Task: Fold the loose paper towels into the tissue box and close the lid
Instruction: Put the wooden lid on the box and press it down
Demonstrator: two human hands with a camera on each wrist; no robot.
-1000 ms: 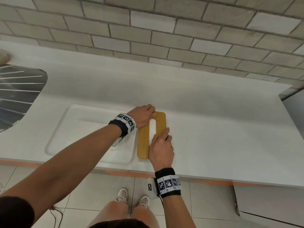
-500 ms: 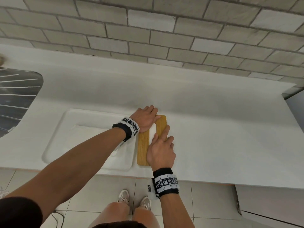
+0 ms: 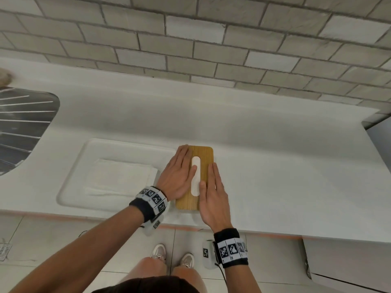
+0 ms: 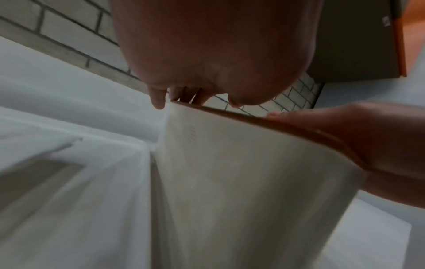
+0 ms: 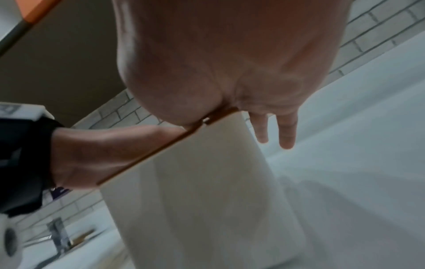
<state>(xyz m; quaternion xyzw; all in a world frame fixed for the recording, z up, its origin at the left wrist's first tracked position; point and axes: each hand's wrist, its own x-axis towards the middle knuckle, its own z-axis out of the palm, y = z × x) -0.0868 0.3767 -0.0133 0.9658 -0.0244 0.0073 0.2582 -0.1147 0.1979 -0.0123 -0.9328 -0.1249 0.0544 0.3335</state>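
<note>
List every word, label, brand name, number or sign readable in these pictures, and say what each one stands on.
No readable text anywhere.
Wristbands of the left hand and right hand: black-and-white square code markers only, no letters or digits.
Wooden lid and white tissue box: no print visible.
Small pale mark on the dark cabinet: too blurred to read.

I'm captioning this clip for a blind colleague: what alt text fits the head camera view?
Two flat hands, left hand and right hand, press down on the wooden lid of a tissue box on a white counter. A folded white towel lies to the left, below a grey brick wall.
</note>
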